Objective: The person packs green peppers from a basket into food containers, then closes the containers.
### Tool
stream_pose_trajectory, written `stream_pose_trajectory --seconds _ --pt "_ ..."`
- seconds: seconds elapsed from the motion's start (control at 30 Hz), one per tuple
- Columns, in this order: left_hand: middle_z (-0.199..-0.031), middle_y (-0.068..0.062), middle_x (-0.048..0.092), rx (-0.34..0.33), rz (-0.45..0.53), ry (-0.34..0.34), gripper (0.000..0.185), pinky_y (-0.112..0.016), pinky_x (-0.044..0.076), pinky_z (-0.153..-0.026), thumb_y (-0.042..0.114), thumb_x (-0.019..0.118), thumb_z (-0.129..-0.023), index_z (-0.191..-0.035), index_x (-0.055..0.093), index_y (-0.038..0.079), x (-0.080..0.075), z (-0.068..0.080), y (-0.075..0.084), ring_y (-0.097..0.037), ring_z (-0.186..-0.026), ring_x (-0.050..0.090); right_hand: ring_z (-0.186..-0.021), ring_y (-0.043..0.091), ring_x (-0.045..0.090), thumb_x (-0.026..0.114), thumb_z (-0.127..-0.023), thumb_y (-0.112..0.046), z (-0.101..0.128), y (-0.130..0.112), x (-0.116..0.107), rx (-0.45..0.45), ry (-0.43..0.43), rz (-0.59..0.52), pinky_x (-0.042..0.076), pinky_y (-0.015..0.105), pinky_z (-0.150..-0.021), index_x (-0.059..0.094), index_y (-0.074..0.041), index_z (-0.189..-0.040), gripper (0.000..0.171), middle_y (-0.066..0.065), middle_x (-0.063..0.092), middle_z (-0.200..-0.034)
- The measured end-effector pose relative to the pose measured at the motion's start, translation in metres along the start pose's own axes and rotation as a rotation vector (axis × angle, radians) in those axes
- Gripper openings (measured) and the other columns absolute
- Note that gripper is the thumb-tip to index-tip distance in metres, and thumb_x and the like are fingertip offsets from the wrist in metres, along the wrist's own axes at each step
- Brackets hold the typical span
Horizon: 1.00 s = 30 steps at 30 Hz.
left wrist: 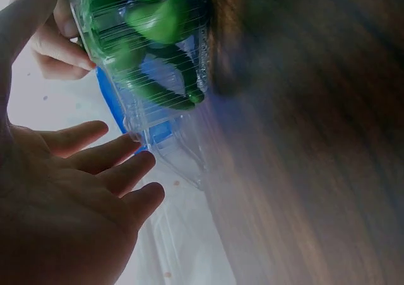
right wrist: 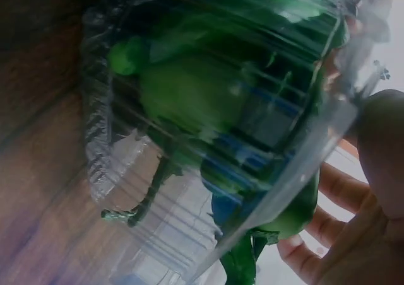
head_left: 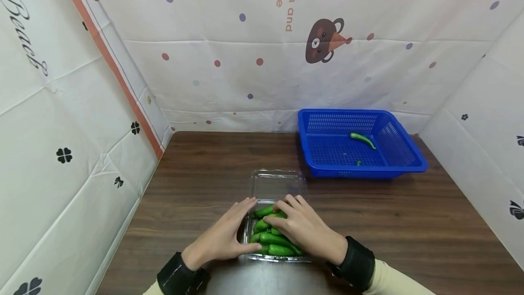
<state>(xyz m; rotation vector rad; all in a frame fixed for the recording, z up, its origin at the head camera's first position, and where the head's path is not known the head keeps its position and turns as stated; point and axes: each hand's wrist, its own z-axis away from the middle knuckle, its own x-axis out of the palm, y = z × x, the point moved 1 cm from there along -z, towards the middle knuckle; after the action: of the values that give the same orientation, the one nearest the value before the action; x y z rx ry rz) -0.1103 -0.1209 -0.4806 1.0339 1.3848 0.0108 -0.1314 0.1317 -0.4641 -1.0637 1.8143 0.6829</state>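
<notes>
I see my left hand (head_left: 223, 236) lying flat, fingers straight, against the left edge of the clear plastic box (head_left: 273, 215) of green peppers (head_left: 270, 239), near the table's (head_left: 196, 181) front edge. My right hand (head_left: 304, 226) rests on the peppers, fingers curling over them. Far right, well apart, stands a blue basket (head_left: 403, 164) holding one pepper (head_left: 362, 139); bare tabletop lies between.

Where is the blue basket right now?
In the head view the blue basket sits on the wooden table at the far right, near the back wall, beyond the clear box under both hands, with a green pepper inside.
</notes>
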Motion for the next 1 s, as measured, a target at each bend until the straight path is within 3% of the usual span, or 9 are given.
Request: stream_pose_trajectory --seconds 0.23,0.43,1.0 --pt "-0.164 -0.018 0.032 0.011 -0.013 -0.010 0.104 -0.055 0.024 -0.122 0.054 0.082 -0.084 -0.160 0.032 0.002 0.0026 0.0005 -0.0013 -0.032 -0.152 0.031 -0.093 0.017 0.054 0.070 -0.098 -0.024 -0.0036 0.0006 0.0021 0.021 0.002 -0.060 0.042 0.029 -0.070 0.077 -0.026 -0.116 0.019 0.001 0.067 -0.111" --pt "-0.167 -0.013 0.028 -0.036 0.006 -0.038 0.104 -0.053 0.023 -0.123 0.052 0.083 -0.083 -0.161 0.032 0.006 0.0005 0.0012 0.0020 -0.030 -0.153 0.028 -0.091 0.017 0.054 0.072 -0.098 -0.021 -0.0037 0.0015 0.0038 0.023 0.000 -0.105 0.047 0.031 -0.074 0.077 -0.023 -0.117 0.020 0.001 0.067 -0.111" --pt "-0.166 -0.014 0.030 -0.020 0.007 -0.030 0.103 -0.054 0.025 -0.122 0.053 0.083 -0.083 -0.160 0.034 0.006 0.0012 0.0012 0.0013 -0.032 -0.151 0.031 -0.086 0.018 0.052 0.074 -0.096 -0.019 -0.0038 0.0026 0.0034 0.009 0.003 -0.114 0.044 0.028 -0.072 0.077 -0.023 -0.118 0.022 0.001 0.066 -0.111"
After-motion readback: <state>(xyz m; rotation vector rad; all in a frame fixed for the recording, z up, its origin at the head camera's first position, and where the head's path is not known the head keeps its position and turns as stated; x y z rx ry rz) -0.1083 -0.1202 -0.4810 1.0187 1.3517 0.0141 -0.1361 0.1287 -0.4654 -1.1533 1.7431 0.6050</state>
